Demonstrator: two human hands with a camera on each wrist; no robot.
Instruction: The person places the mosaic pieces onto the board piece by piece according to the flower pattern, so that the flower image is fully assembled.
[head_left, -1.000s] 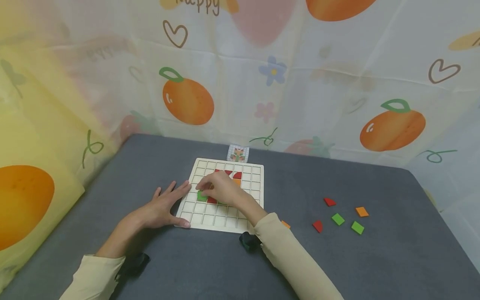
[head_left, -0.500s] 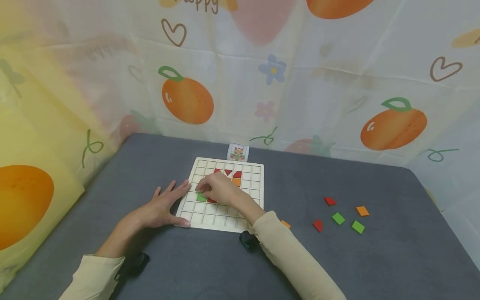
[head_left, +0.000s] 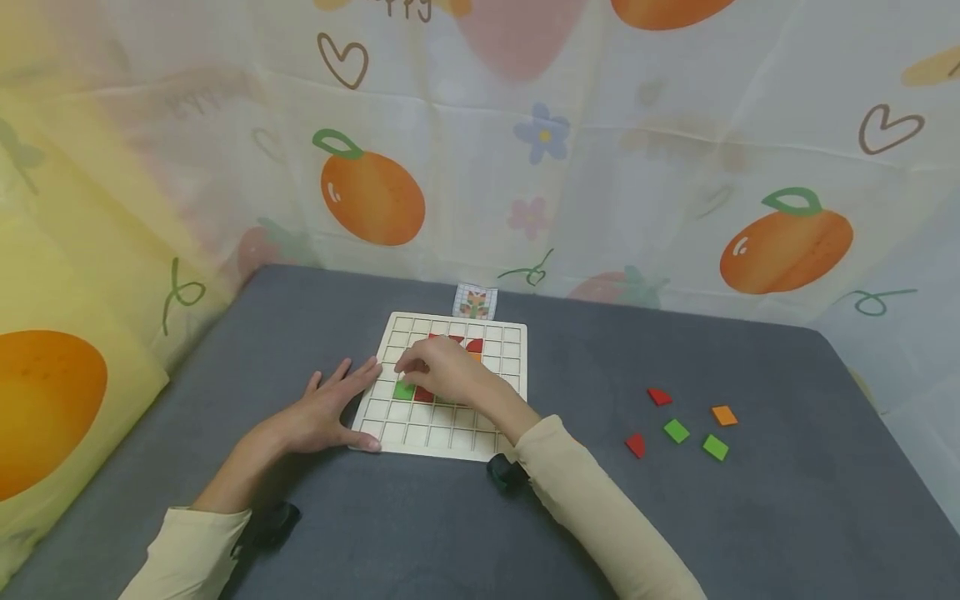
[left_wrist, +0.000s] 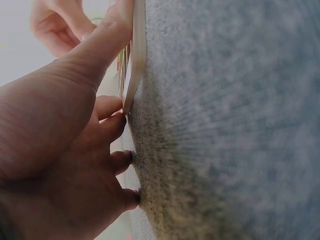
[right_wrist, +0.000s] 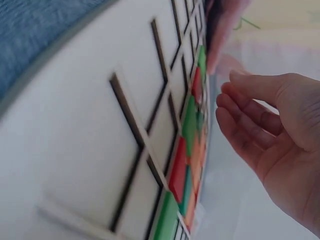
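A white grid board lies on the grey table. My left hand spreads its fingers along the board's left side, the thumb at the near-left corner; in the left wrist view the thumb lies along the board's edge. Above the left-middle cells hovers my right hand, fingers loosely curved. In the right wrist view its thumb and fingertips are off the board, with nothing visible between them. A green tile and a dark red tile sit in cells below it. The hand partly covers other red, orange and green tiles.
Right of the board lie loose tiles: two red, two green and an orange one. A small pattern card lies behind the board. A fruit-print cloth hangs behind the table.
My right hand has shifted slightly up and right over the board, and its sleeve now covers the orange tile beside the board. My left hand stays in place. The head view tilts slightly.
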